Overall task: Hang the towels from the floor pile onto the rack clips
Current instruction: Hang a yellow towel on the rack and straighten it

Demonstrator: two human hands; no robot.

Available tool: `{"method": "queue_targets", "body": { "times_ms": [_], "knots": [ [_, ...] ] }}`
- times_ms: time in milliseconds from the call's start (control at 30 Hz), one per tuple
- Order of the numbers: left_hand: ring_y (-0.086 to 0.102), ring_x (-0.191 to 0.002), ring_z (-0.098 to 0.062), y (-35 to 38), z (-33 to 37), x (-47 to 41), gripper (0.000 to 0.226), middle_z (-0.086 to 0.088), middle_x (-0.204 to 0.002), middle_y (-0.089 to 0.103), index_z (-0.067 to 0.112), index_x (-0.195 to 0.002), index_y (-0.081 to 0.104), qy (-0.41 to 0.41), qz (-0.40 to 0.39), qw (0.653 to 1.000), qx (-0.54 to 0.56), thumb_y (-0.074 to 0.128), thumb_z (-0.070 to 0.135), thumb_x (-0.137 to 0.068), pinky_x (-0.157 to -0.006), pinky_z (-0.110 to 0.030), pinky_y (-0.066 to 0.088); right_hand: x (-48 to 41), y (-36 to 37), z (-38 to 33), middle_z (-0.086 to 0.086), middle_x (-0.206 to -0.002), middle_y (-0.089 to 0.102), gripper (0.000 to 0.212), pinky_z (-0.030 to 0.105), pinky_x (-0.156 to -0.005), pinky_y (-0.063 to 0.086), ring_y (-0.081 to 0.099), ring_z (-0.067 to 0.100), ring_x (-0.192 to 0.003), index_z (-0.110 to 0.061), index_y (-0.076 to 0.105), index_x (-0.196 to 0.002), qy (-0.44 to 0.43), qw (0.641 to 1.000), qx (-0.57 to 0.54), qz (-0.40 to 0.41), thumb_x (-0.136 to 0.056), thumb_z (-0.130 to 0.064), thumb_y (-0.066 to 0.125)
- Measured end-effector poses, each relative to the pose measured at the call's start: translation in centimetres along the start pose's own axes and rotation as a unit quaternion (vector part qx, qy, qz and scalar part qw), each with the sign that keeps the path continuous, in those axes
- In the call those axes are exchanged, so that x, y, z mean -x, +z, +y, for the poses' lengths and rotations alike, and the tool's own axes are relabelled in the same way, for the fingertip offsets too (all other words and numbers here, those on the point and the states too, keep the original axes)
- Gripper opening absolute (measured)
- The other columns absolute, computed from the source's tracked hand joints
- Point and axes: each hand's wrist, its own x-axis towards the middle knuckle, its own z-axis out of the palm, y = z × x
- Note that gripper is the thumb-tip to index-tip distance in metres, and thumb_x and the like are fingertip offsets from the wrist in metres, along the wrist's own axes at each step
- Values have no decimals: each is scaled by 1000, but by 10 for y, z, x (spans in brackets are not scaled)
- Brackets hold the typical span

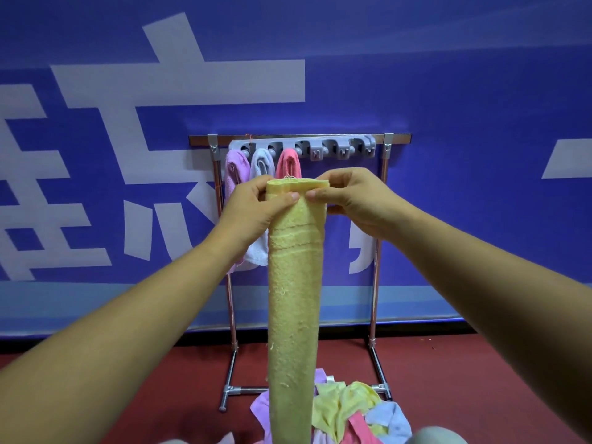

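We hold the yellow towel (294, 283) up before the rack (378, 225), left hand (256, 209) and right hand (349, 200) both pinching its top edge; we should bunch that edge narrow, then push it squarely into a free clip (315, 151) beside the pink towel (288, 166)

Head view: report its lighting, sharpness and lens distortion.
Head view: light is soft and even, with no hard shadows. Head view: wide-angle stretch swells the forearms toward the lower corners and leans the poles of the rack inward toward the floor. Head view: the yellow towel and the left hand and right hand pinching its top edge are sharp; the grey shapes at the bottom edge are blurred.
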Motion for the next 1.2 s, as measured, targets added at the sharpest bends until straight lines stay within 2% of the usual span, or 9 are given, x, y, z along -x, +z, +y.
{"method": "queue_targets", "body": {
  "times_ms": [200, 300, 433, 533, 667, 767, 933, 1100, 1200],
  "knots": [
    [71, -100, -21, -3, -33, 11, 28, -8, -108, 75, 8, -113, 68, -80, -63, 994, 39, 73, 10, -86, -87, -31, 58, -6, 4, -12, 13, -93, 68, 7, 48, -89, 53, 64, 28, -89, -4, 71, -96, 5, 997, -79, 10, -89, -4, 69],
    [72, -92, -16, 2, -62, 28, 20, -3, -100, 76, 10, -106, 70, -125, -74, 989, 35, 72, 8, -85, -79, -24, 58, -9, 1, -15, 9, -92, 70, 9, 48, -92, 54, 66, 23, -90, -3, 70, -98, 16, 994, -105, 19, -89, -6, 69],
    [71, -77, -8, 13, -83, 49, 13, 1, -85, 77, 9, -95, 71, -182, -77, 976, 93, 72, 4, -84, -65, -18, 55, -13, -4, -11, 6, -85, 72, 6, 39, -78, 59, 69, 19, -81, -6, 69, -95, 35, 993, -103, 45, -88, -5, 70],
    [71, -81, -16, 18, -85, 49, 27, -10, -94, 76, 1, -96, 71, -186, -62, 966, 170, 81, 8, -72, -76, -28, 60, -16, -4, 0, 7, -86, 71, 10, 39, -74, 59, 69, 21, -77, -3, 69, -99, 81, 987, -108, 89, -89, -6, 70],
    [72, -79, -18, 26, -67, 37, 32, -10, -92, 76, 3, -104, 69, -184, -32, 938, 292, 73, 11, -73, -77, -32, 60, -13, 1, 24, 2, -63, 49, 9, 27, -53, 36, 41, 12, -45, -8, 62, -88, 177, 961, -198, 82, -94, -14, 64],
    [73, -78, -17, 27, -56, 24, 17, -9, -88, 76, 8, -102, 67, -173, 9, 929, 328, 69, 7, -84, -75, -33, 61, -3, 6, 45, -3, -55, 43, 28, 26, -64, 36, 36, 12, -56, -11, 60, -80, 243, 943, -227, -17, -95, -34, 60],
    [72, -83, -22, 20, -56, 10, 22, -14, -95, 73, 3, -111, 65, -163, 39, 938, 303, 67, 7, -89, -81, -39, 59, 12, 10, 70, 9, -96, 71, 62, 42, -104, 46, 64, 24, -98, -7, 67, -106, 260, 945, -172, -98, -86, -64, 56],
    [72, -86, -23, 13, -65, 10, 32, -14, -99, 73, 0, -119, 62, -181, 52, 943, 276, 68, 10, -89, -75, -35, 60, 22, 17, 81, 10, -90, 69, 9, 29, -82, 51, 63, 19, -81, -8, 69, -89, 183, 968, -148, -84, -86, -16, 73],
    [72, -93, -26, 13, -70, 13, 33, -17, -106, 73, 1, -119, 63, -196, 33, 939, 280, 68, 14, -89, -80, -38, 59, 20, 24, 82, 4, -74, 68, 20, 27, -73, 51, 62, 14, -67, -12, 65, -71, 146, 975, -165, -37, -88, -5, 71]
  ]
}}
